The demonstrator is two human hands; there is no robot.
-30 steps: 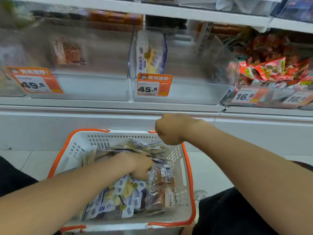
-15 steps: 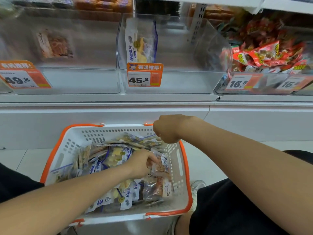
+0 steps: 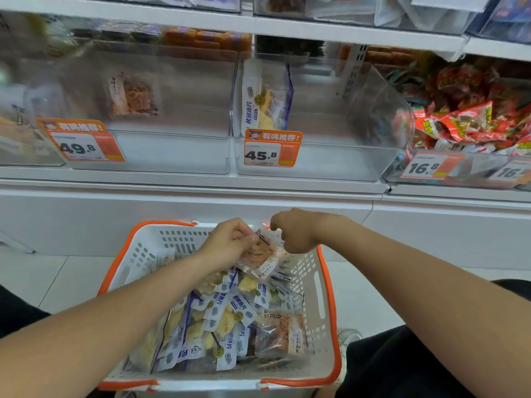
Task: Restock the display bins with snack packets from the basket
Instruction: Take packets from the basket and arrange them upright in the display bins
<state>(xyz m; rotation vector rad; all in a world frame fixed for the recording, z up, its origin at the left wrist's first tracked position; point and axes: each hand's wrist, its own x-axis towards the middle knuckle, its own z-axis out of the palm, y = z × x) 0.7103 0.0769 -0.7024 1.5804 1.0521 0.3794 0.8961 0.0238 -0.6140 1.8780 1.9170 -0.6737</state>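
Shop shelf (image 3: 201,183), clear bins (image 3: 330,165) nearly bare; basket (image 3: 324,282) below, full. Left hand (image 3: 230,245) pinches one packet (image 3: 265,255) just above the far rim, likely bound for the matching left bin (image 3: 178,153). Right hand (image 3: 296,234) curled beside it; grip hidden.

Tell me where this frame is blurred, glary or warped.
Head view: the wide-angle lens bows the shelf edge; the far-left bins smear into blur while the 45.8 price tag reads clearly. Head view again: pale reflections haze the clear bin fronts, lighting is even with faint shadows, and the packet in the left hand looks slightly soft.
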